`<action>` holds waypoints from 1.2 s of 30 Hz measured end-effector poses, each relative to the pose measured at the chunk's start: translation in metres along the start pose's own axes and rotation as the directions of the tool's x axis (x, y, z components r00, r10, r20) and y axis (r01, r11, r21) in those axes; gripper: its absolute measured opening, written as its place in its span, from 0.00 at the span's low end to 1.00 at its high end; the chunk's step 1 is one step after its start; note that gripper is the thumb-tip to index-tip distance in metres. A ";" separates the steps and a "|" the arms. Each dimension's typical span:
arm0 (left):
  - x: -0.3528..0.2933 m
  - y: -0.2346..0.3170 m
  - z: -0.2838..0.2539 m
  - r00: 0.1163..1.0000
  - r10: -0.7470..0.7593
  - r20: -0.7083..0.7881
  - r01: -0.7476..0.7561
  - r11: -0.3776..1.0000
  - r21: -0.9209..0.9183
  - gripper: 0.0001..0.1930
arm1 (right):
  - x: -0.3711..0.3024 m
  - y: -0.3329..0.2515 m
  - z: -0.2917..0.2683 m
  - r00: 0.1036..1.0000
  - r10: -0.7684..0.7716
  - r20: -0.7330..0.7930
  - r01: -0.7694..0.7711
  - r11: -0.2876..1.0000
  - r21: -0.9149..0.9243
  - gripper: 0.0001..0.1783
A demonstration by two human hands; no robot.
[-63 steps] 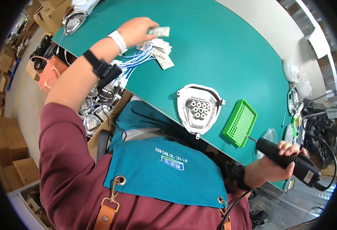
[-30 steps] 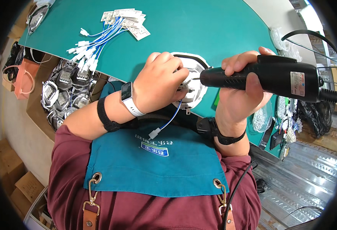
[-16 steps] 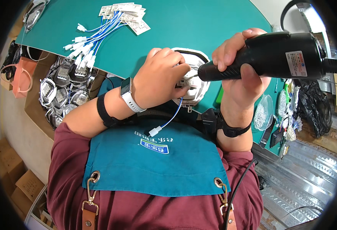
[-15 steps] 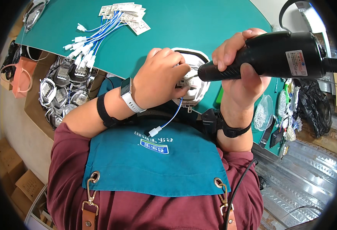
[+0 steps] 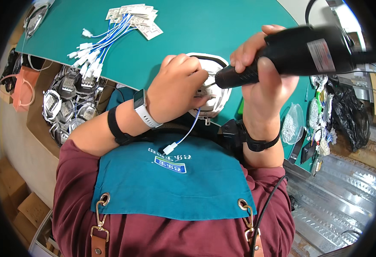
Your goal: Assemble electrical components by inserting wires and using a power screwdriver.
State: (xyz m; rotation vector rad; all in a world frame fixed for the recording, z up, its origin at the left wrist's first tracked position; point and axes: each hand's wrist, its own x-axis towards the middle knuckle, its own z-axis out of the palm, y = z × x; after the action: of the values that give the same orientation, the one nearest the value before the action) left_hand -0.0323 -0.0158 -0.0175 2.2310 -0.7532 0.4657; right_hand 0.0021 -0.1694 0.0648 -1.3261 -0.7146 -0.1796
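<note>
A white lamp-like housing (image 5: 220, 100) with a rounded, many-sided rim lies at the table's near edge. My left hand (image 5: 175, 88) bends over its left side, thumb and fingers closed inside it. What the fingertips pinch is hidden. Out from under that hand runs a blue and white cable (image 5: 193, 125), ending in a white plug (image 5: 169, 149) over my apron. My right hand (image 5: 258, 58) wraps round a black electric screwdriver (image 5: 299, 53), held tilted with its nose pointing left and down at the housing. Its tip is close to my left fingers; contact is unclear.
Flat pale boards (image 5: 132, 17) with blue and white cables lie piled at the far left of the green table (image 5: 192, 30). A carton (image 5: 40, 124) of several similar housings (image 5: 68, 94) stands left. At right are a clear bag of small metal parts (image 5: 291, 124) and a black bag (image 5: 346, 115).
The rear of the screwdriver has risen, so it tilts more steeply, and its nose has shifted slightly left. My left hand keeps its place on the housing.
</note>
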 end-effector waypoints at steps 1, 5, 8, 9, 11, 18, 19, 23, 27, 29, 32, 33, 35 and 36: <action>-0.001 -0.002 0.000 1.000 0.007 -0.009 -0.007 1.000 0.006 0.19 | 0.000 -0.005 0.000 0.995 -0.040 -0.095 0.053 0.990 0.128 0.25; 0.003 0.003 -0.003 1.000 0.023 -0.001 -0.023 1.000 0.021 0.18 | -0.022 -0.054 -0.034 0.904 -0.236 -0.356 0.281 0.956 0.079 0.26; 0.006 0.003 -0.003 1.000 0.011 0.021 -0.011 1.000 0.027 0.17 | -0.042 -0.065 -0.069 0.813 -0.293 -0.502 0.302 0.951 -0.066 0.25; 0.004 0.003 -0.003 0.999 -0.007 0.042 0.006 0.999 0.036 0.17 | -0.048 -0.061 -0.078 0.792 -0.259 -0.554 0.220 0.966 -0.136 0.24; 0.004 0.002 -0.001 0.999 -0.028 0.047 0.025 0.998 0.057 0.16 | -0.060 -0.053 -0.094 0.779 -0.185 -0.600 0.136 0.983 -0.126 0.21; 0.006 0.003 0.000 0.999 -0.009 0.034 0.007 0.998 0.060 0.18 | -0.070 -0.038 -0.103 0.762 -0.178 -0.623 0.100 0.982 -0.159 0.24; 0.007 0.004 0.000 0.999 -0.009 0.036 0.006 0.998 0.063 0.18 | -0.071 -0.035 -0.109 0.781 -0.178 -0.599 0.111 0.983 -0.147 0.24; 0.008 0.004 0.000 0.999 -0.008 0.053 0.005 0.998 0.064 0.18 | -0.064 -0.030 -0.126 0.973 -0.133 -0.189 0.154 0.983 0.098 0.26; 0.006 0.005 0.000 0.998 -0.021 0.056 0.017 0.998 0.065 0.18 | -0.049 -0.031 -0.086 0.735 -0.158 -0.659 -0.063 0.953 -0.298 0.20; 0.007 0.006 0.000 0.997 -0.024 0.072 0.020 0.998 0.064 0.19 | -0.052 -0.029 -0.070 0.667 -0.255 -0.700 -0.071 0.914 -0.401 0.18; 0.009 0.007 0.002 0.999 -0.016 0.043 0.013 0.997 0.075 0.19 | -0.059 -0.029 -0.071 0.604 -0.354 -0.714 -0.075 0.866 -0.494 0.17; 0.008 0.008 0.001 1.000 0.001 -0.007 0.000 0.996 0.084 0.18 | -0.061 -0.032 -0.070 0.659 -0.317 -0.682 -0.043 0.889 -0.455 0.18; 0.006 0.009 -0.001 1.000 -0.012 -0.014 0.013 0.995 0.100 0.20 | -0.063 -0.038 -0.067 0.715 -0.281 -0.640 -0.012 0.910 -0.414 0.19; 0.006 0.008 -0.002 1.000 -0.026 -0.015 0.028 0.993 0.118 0.21 | -0.061 -0.042 -0.067 0.691 -0.272 -0.669 0.045 0.941 -0.337 0.22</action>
State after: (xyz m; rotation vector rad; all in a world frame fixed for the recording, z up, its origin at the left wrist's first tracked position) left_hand -0.0332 -0.0208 -0.0086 2.3426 -0.7040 0.5242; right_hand -0.0413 -0.2590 0.0603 -1.3302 -0.1265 -0.9312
